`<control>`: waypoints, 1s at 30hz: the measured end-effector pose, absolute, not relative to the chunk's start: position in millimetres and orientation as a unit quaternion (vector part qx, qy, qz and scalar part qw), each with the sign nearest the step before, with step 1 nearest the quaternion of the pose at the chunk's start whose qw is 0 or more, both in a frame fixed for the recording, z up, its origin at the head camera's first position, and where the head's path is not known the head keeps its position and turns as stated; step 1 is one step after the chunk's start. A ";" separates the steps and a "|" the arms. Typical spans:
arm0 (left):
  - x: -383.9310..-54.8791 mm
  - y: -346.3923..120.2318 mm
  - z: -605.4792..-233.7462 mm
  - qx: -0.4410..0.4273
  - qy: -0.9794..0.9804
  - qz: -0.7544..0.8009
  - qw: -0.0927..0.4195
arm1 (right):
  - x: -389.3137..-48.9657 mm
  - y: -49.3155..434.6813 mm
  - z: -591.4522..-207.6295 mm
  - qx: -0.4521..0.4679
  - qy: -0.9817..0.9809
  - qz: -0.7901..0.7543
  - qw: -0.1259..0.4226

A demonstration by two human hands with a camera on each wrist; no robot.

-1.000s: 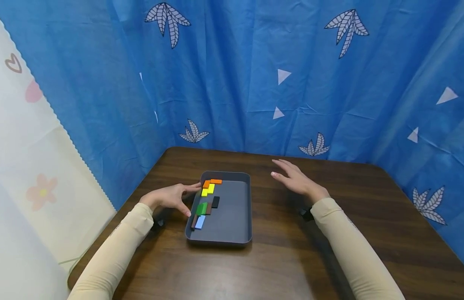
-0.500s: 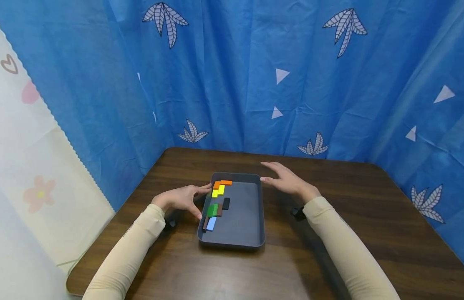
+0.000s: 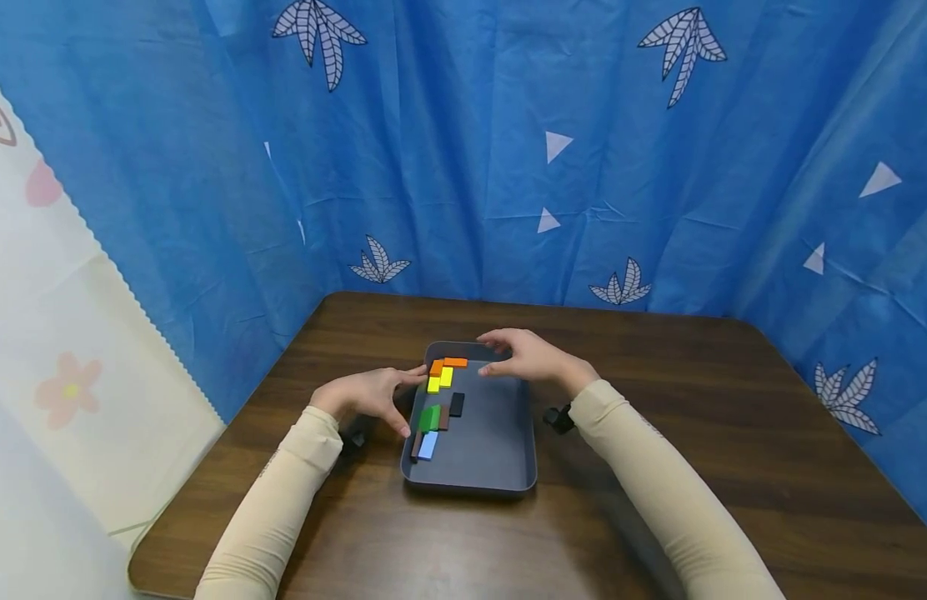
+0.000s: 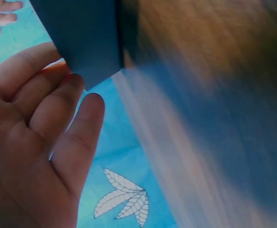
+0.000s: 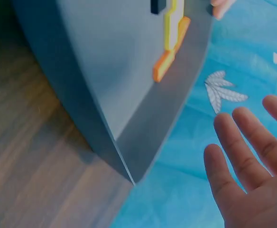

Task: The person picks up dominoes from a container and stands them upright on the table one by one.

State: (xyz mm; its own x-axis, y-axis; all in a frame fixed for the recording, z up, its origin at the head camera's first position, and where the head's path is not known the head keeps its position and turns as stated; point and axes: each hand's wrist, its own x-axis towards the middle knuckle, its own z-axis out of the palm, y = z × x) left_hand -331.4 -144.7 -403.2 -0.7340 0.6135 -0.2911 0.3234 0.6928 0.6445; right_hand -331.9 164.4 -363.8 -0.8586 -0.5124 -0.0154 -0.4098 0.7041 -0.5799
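A dark grey rectangular tray (image 3: 486,442) stands on the wooden table. Small coloured blocks lie along its left side: orange (image 3: 455,362), yellow (image 3: 447,377), green (image 3: 429,418), black (image 3: 457,405), brown (image 3: 444,417) and light blue (image 3: 428,445). My left hand (image 3: 369,393) is at the tray's left wall, thumb and fingers spread along the rim. In the left wrist view, those fingers extend beside the tray wall (image 4: 88,38). My right hand (image 3: 534,357) hovers over the tray's far right part, fingers extended and holding nothing; the right wrist view shows its spread fingers (image 5: 245,164).
The brown table (image 3: 643,400) extends around the tray, most widely on the right. A blue curtain (image 3: 448,150) with leaf prints hangs behind it, and a pale curtain (image 3: 66,317) hangs on the left. Dark wrist devices show under both sleeves.
The tray with its blocks has shifted right, the left hand moving along at its wall. My right hand has come leftward from beside the tray to over its far right part.
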 end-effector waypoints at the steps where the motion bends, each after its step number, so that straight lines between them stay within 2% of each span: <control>1: -331.3 -143.5 -402.4 0.264 0.887 0.284 0.250 | -332.8 161.2 -365.0 -0.253 0.918 -0.291 0.096; 9: -327.5 -134.8 -395.2 0.258 0.907 0.230 0.243 | -339.8 144.3 -379.1 -0.261 0.904 -0.308 0.141; 20: -327.3 -137.1 -395.6 0.251 0.906 0.236 0.247 | -343.2 125.5 -397.2 -0.240 0.900 -0.308 0.194; 30: -324.0 -135.6 -395.7 0.242 0.906 0.242 0.248 | -342.5 116.9 -412.0 -0.227 0.904 -0.302 0.202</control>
State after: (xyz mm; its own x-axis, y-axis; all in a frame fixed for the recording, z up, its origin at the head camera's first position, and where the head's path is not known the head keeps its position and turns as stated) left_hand -324.0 -135.6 -395.7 -0.7601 0.5581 -0.3328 0.3180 0.7661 0.5585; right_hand -342.5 116.9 -412.0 -0.8158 -0.5319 -0.2272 -0.2879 0.7141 -0.6381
